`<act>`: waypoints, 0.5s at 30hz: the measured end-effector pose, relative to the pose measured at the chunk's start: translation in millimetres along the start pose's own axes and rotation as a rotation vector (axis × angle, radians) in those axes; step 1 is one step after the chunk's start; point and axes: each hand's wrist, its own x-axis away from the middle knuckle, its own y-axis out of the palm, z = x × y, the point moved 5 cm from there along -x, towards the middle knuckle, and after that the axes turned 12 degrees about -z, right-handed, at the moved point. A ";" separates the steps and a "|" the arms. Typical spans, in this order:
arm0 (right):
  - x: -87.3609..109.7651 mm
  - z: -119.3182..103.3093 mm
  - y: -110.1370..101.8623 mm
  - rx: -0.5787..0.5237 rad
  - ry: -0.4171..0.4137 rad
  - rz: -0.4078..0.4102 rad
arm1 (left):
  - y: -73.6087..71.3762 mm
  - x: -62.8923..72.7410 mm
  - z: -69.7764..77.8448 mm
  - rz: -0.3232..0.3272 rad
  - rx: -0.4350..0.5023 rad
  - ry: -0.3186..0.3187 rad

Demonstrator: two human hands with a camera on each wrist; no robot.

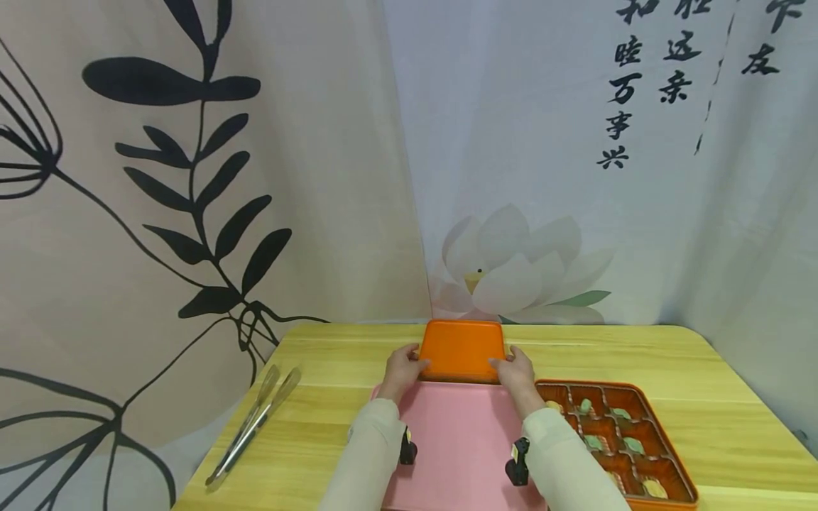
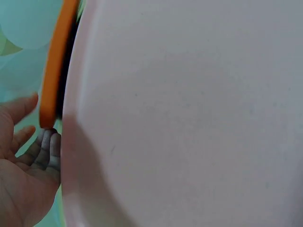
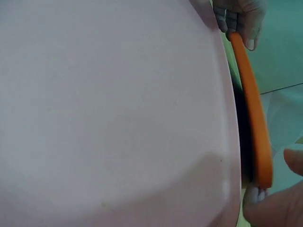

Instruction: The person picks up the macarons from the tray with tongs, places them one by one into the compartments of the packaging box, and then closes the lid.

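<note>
A small orange tray [image 1: 463, 350] with rounded corners stands at the far edge of a pink tray [image 1: 460, 440]. My left hand [image 1: 402, 369] holds its left side, thumb over the front corner and fingers at the edge. On the opposite side my right hand [image 1: 515, 370] holds it in the same way. In the left wrist view, the left fingers [image 2: 46, 142] meet the end of the orange tray. Seen from the right wrist, the right hand [image 3: 277, 203] has fingertips under the near end, and a dark underside shows behind the orange rim.
Right of the pink tray is a brown compartment box [image 1: 629, 436] with an orange rim, holding several small green and yellow pieces; the right sleeve covers part of it. Metal tongs [image 1: 254, 426] lie on the wooden table [image 1: 319, 397] at left. A printed curtain [image 1: 345, 177] hangs behind.
</note>
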 end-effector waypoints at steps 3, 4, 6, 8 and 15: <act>3.0 -2.5 -1.6 -0.013 -0.028 0.036 | -2.7 3.6 3.4 0.020 0.011 0.020; 4.1 -3.2 -2.1 -0.011 -0.033 0.048 | -3.4 4.7 4.1 0.022 0.024 0.018; 6.5 -4.5 -2.8 -0.014 -0.041 0.066 | -4.9 7.2 5.9 0.024 0.049 0.016; 8.6 -5.6 -2.4 -0.029 -0.046 0.068 | -6.4 9.5 6.9 0.026 0.082 0.009; 15.5 -13.4 -1.1 -0.085 -0.061 0.028 | -13.9 17.5 13.8 0.038 0.161 0.031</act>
